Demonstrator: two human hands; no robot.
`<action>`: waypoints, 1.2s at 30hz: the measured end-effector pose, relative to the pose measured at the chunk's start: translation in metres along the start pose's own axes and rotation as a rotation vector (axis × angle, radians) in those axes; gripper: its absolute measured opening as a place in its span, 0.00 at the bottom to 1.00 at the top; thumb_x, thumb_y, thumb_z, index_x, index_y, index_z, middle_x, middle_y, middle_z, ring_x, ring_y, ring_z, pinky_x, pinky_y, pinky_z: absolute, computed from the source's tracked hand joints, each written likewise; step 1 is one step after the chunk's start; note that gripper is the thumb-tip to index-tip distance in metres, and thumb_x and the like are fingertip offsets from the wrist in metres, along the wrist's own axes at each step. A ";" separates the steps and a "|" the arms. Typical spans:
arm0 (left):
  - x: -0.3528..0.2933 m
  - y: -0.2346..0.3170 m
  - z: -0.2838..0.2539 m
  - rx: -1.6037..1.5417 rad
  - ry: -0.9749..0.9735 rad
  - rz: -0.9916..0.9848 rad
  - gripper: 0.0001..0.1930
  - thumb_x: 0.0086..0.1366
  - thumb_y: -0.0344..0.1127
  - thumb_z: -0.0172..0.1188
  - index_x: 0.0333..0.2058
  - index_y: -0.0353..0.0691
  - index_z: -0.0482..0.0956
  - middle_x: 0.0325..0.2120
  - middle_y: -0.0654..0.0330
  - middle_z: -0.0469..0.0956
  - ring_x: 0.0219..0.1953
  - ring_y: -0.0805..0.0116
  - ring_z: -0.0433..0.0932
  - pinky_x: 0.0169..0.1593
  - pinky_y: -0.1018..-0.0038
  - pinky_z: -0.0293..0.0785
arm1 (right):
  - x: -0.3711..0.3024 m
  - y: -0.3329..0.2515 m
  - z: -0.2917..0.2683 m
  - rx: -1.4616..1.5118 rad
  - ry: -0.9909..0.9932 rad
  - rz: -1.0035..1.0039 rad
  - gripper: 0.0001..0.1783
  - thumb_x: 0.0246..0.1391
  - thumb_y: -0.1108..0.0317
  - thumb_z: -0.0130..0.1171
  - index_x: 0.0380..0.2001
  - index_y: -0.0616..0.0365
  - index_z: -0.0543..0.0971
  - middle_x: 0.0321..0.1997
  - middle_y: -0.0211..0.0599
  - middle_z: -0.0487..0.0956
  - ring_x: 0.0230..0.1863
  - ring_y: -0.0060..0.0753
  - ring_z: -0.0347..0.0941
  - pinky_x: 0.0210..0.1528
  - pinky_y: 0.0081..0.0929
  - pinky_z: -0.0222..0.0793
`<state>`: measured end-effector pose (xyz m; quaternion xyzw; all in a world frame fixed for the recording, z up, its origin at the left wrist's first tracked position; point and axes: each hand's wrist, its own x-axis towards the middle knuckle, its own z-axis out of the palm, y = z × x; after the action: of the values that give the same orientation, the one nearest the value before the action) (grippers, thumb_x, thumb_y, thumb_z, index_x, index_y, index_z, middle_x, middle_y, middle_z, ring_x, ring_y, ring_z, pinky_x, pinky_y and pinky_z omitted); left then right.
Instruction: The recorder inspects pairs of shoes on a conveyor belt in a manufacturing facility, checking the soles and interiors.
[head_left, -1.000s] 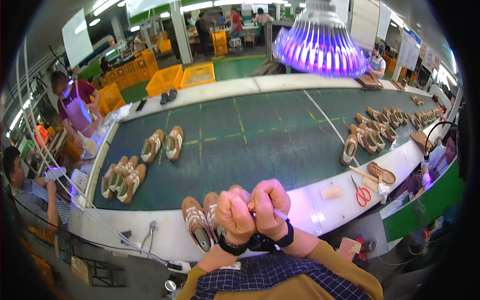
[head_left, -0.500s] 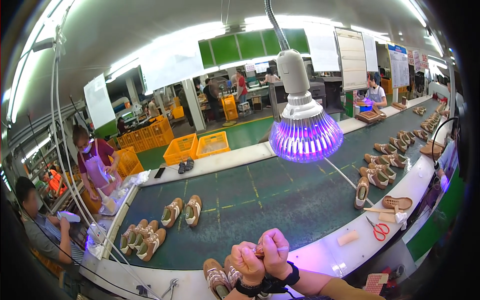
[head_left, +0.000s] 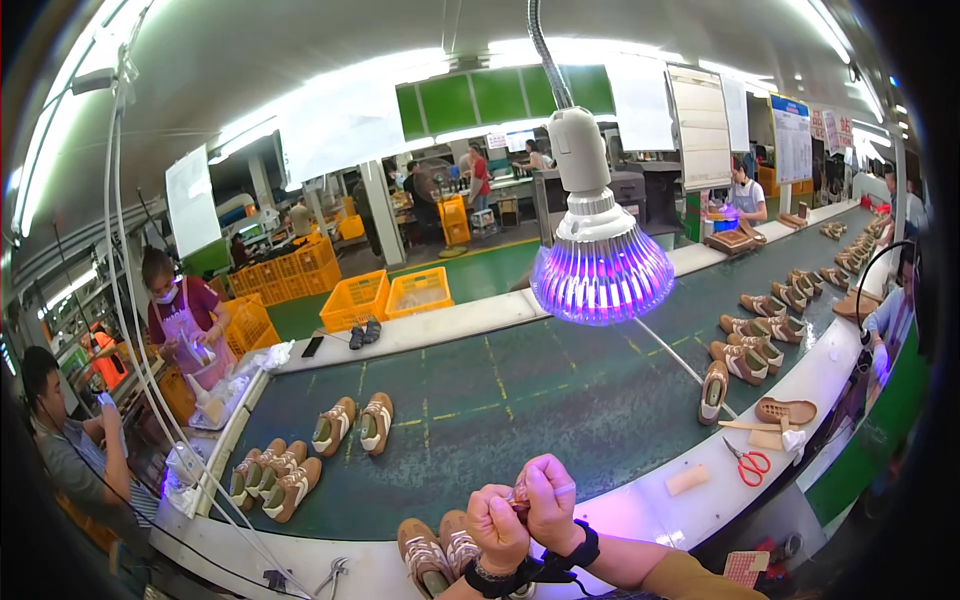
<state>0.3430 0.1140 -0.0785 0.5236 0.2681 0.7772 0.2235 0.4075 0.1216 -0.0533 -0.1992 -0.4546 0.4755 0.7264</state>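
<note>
Both fists are drawn together above the near edge of the bench. My left hand (head_left: 499, 530) is closed, fingers curled inward. My right hand (head_left: 551, 506) is closed right against it, knuckles up. A small reddish-brown piece (head_left: 519, 504) shows between them, gripped by both; its kind is mostly hidden by the fingers. Just beneath and left of my hands stands a pair of brown sneakers (head_left: 423, 552) with pale stripes and laces, partly covered by my left hand and wrist. A lit purple lamp (head_left: 603, 268) hangs above and beyond my hands.
Brown sneakers (head_left: 292, 490) stand on the green conveyor (head_left: 480, 440) at left, more at right. On the white ledge lie red-handled scissors (head_left: 748, 462), a tan sole (head_left: 786, 411), a beige pad (head_left: 687, 482) and a wrench (head_left: 334, 573). Co-workers (head_left: 65, 430) sit and stand around the line.
My hands stay pressed together on the small piece. The view has shifted slightly, so the bench sits a little further left. At left, a seated co-worker has raised a hand.
</note>
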 end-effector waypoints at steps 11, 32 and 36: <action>0.002 0.006 0.005 0.005 0.027 -0.014 0.11 0.66 0.33 0.42 0.25 0.37 0.64 0.20 0.62 0.70 0.18 0.80 0.65 0.22 0.82 0.62 | 0.002 0.001 0.001 0.028 -0.005 0.007 0.07 0.61 0.69 0.44 0.28 0.58 0.67 0.20 0.26 0.68 0.19 0.12 0.61 0.21 0.13 0.59; 0.036 0.029 0.004 0.071 -0.358 -0.264 0.08 0.60 0.22 0.45 0.39 0.30 0.68 0.23 0.57 0.76 0.20 0.77 0.75 0.24 0.82 0.72 | 0.027 -0.022 -0.024 -0.217 -0.134 0.014 0.08 0.60 0.69 0.45 0.28 0.60 0.68 0.22 0.26 0.70 0.25 0.13 0.66 0.28 0.14 0.64; 0.043 0.021 0.003 0.263 -0.400 -0.040 0.11 0.60 0.22 0.45 0.42 0.28 0.67 0.23 0.60 0.75 0.22 0.79 0.74 0.26 0.82 0.71 | 0.041 -0.027 -0.013 -0.327 -0.153 -0.071 0.09 0.60 0.69 0.45 0.27 0.60 0.68 0.22 0.26 0.69 0.24 0.14 0.65 0.26 0.15 0.63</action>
<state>0.3291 0.1256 -0.0344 0.6864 0.3278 0.6116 0.2175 0.4379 0.1462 -0.0215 -0.2616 -0.5866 0.3830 0.6639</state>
